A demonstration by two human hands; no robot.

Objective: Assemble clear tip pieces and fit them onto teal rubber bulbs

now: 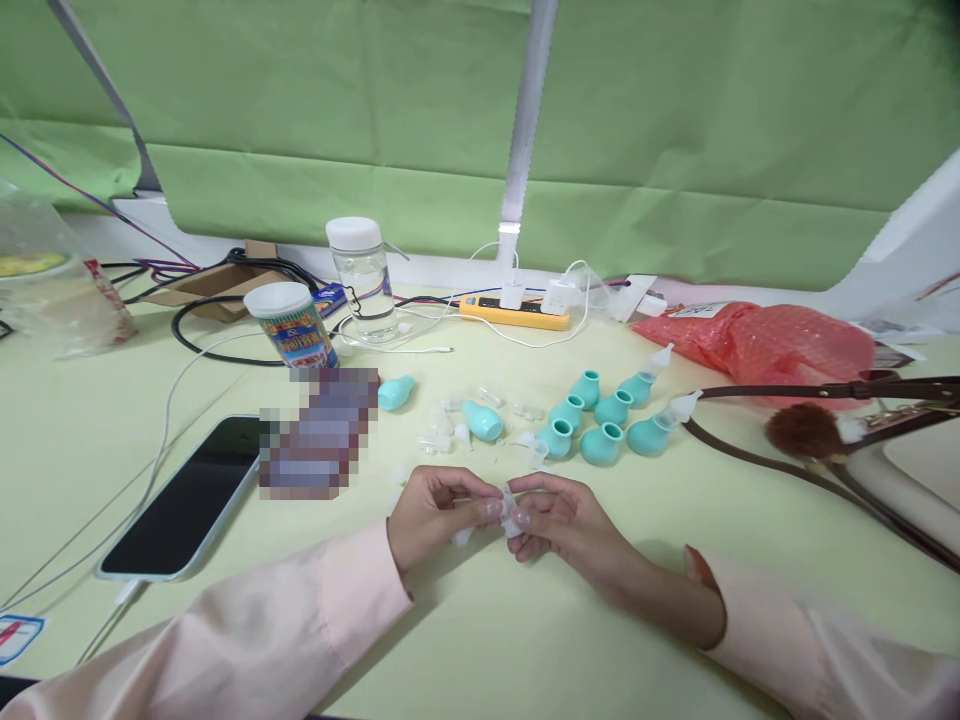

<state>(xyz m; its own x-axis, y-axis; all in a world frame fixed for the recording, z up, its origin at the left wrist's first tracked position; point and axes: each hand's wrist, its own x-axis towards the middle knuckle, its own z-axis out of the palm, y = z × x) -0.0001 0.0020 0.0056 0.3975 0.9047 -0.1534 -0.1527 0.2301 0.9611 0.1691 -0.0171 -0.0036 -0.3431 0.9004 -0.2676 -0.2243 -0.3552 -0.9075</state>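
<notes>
My left hand and my right hand meet low in the middle of the view. Between their thumbs and fingertips they pinch a small translucent plastic piece, partly hidden by the fingers. Beyond them, several teal squeeze bulbs stand grouped to the right, most with open necks. Two bulbs there carry a clear nozzle tip. Two more teal bulbs lie on their sides, one near the middle and one farther left. Loose clear plastic pieces are scattered around the middle one.
To the left lie a phone on a cable and a pixelated item. Behind stand a patterned tub, a clear lidded bottle and a yellow power strip. At right are red bubble wrap and a bag with brown straps.
</notes>
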